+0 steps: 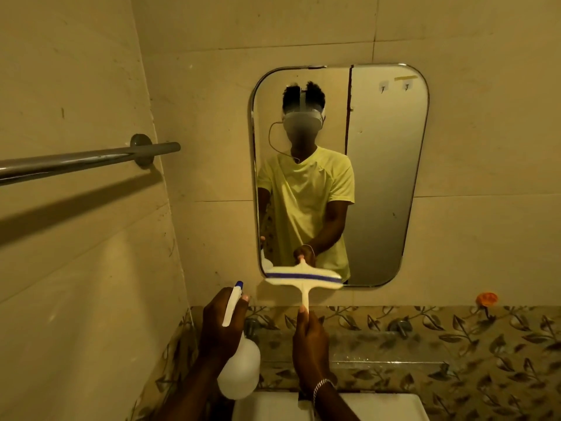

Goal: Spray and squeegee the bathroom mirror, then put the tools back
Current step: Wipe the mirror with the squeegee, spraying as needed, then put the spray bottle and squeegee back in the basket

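**Both hands full at the mirror's lower edge**

The left hand (220,326) was closed around the neck of a spray bottle (239,369), fingers wrapped tight, one fingertip showing beside the white trigger head; the blue nozzle pointed toward twelve o'clock, the translucent body hung below the fist. The right hand (309,344) was clenched on the end of a squeegee (303,282) handle, thumb along the shaft, a chain bracelet (322,387) at the wrist. The blade — white with a blue stripe — lay crosswise against the bottom edge of the mirror (385,177), tilted a little, its right end lower.

The mirror, rounded at the corners and metal-framed, hung on pale tiled wall and reflected a person in a yellow T-shirt wearing a headset. At nine o'clock a chrome rail (76,161) ran out from the side wall. Below the mirror ran a band of leaf-patterned tile (455,329) with two taps — and, at six o'clock, the white rim of a basin (379,405). An orange hook (486,298) sat at three o'clock, low on the wall.
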The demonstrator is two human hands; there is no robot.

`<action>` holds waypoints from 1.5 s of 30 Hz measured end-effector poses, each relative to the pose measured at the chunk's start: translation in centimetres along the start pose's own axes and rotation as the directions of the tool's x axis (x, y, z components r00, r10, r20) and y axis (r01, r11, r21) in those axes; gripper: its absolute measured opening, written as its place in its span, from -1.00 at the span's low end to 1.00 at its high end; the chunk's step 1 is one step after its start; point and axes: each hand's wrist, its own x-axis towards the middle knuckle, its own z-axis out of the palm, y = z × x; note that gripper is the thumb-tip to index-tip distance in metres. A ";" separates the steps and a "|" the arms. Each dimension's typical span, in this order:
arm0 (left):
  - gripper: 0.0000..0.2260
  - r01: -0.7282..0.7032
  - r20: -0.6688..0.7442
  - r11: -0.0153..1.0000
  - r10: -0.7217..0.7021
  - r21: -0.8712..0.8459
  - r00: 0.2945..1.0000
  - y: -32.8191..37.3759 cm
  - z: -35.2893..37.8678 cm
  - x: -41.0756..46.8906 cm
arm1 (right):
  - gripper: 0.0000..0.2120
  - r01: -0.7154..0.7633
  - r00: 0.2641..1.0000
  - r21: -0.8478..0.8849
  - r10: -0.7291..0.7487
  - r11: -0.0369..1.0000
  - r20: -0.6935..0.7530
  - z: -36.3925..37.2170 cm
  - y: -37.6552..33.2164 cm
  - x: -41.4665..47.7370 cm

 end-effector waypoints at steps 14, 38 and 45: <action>-0.77 0.032 0.068 0.997 -0.027 -0.064 0.997 2.1 2.4 -3.4 | -0.65 0.073 0.994 -0.162 -0.059 0.984 0.088 -10.6 4.4 -5.2; -0.86 0.047 0.379 0.964 0.057 -0.261 0.924 9.0 15.1 -10.0 | -0.65 -0.112 0.994 0.154 0.112 0.982 0.010 -24.3 9.7 -7.2; -0.64 0.072 0.474 0.961 0.066 -0.267 0.878 12.7 19.5 -11.9 | -0.51 -0.121 0.976 0.080 0.133 0.989 -0.173 -30.1 11.9 -7.9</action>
